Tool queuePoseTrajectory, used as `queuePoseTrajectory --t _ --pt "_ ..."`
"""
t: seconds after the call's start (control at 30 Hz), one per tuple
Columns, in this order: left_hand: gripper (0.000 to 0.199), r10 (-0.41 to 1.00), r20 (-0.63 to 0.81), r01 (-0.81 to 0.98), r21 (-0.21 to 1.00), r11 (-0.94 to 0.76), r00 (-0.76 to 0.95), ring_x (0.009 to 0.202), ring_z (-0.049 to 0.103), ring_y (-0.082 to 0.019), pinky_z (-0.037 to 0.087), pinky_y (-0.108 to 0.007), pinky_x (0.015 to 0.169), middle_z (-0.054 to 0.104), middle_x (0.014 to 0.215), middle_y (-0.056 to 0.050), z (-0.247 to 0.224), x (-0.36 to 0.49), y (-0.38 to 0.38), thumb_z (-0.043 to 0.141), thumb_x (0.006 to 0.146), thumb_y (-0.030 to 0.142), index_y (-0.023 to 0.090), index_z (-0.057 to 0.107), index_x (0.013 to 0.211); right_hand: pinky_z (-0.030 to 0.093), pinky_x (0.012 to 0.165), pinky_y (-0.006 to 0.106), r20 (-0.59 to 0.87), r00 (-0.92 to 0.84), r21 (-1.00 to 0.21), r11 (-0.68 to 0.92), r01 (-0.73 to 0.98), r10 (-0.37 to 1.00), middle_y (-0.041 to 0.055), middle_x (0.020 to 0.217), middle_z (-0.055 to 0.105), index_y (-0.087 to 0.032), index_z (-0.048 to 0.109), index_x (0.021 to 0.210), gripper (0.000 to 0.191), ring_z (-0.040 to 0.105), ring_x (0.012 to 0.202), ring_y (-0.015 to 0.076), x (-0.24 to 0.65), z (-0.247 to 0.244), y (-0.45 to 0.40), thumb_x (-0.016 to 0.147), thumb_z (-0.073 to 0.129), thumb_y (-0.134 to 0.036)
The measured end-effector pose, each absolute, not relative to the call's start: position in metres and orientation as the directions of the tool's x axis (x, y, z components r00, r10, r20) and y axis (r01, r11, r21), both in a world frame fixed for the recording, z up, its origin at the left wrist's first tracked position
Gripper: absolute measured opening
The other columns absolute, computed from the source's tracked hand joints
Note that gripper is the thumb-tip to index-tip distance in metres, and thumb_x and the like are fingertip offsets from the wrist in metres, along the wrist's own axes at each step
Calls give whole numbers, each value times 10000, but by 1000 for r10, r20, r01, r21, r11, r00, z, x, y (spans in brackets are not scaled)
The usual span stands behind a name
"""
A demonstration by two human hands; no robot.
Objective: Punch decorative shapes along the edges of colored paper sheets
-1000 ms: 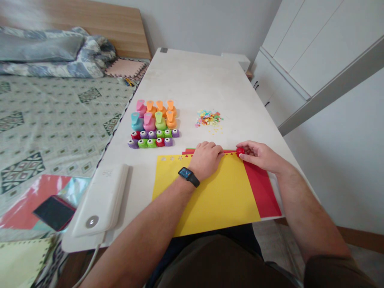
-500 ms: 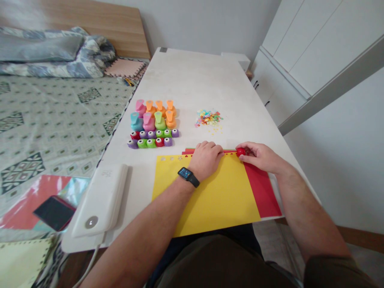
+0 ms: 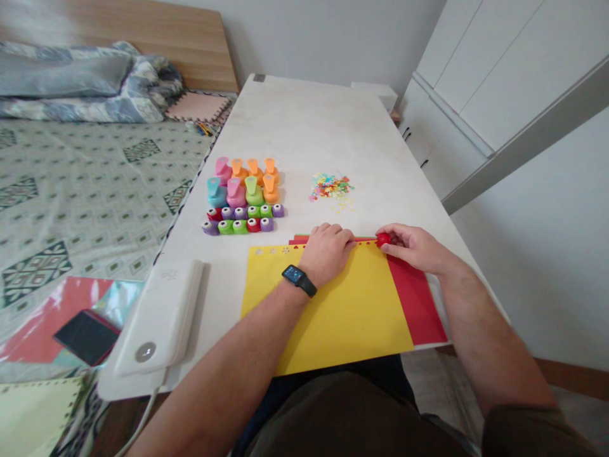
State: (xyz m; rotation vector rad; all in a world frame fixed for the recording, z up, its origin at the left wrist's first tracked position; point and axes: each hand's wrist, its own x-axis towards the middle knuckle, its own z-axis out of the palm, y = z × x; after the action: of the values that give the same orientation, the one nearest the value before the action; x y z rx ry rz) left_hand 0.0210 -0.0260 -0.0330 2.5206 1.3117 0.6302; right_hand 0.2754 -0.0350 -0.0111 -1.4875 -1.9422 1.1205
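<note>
A sheet of yellow paper lies in front of me, with a row of small punched shapes along its far edge. My left hand, a dark watch on its wrist, rests on that edge with fingers curled together over it; the thumb is mostly hidden. At the sheet's far right corner, my right hand grips a small red craft punch between thumb and fingers. The punch sits against the paper's edge. Beneath the yellow sheet, red paper sticks out at the right and along the far side.
Several colourful craft punches stand in rows at the left of the white table. A heap of paper confetti lies beyond my hands. A white corded device is near the left edge. A phone lies on the bed.
The right hand's fingers and the red punch have shifted very slightly. The left hand and the yellow paper stay in place.
</note>
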Motion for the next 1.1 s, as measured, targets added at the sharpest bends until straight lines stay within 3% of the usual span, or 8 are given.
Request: queuePoseTrajectory --t 0.53,1.1 --pt "241 819 272 723 385 -573 505 935 571 -236 433 -388 867 673 952 -69 -33 21 -26 490 1016 330 209 695 974 524 773 369 -115 -327 -830 90 551 938 60 987 706 -223 664 1171 325 636 839 217 278 -11 -35 878 676 -362" --pt "243 817 270 721 384 -577 510 934 570 -235 434 -386 876 675 960 -72 -32 21 -26 489 1017 329 207 695 973 513 756 368 -104 -322 -764 131 631 941 40 932 709 -236 685 1170 320 635 813 223 276 -11 -34 874 668 -356"
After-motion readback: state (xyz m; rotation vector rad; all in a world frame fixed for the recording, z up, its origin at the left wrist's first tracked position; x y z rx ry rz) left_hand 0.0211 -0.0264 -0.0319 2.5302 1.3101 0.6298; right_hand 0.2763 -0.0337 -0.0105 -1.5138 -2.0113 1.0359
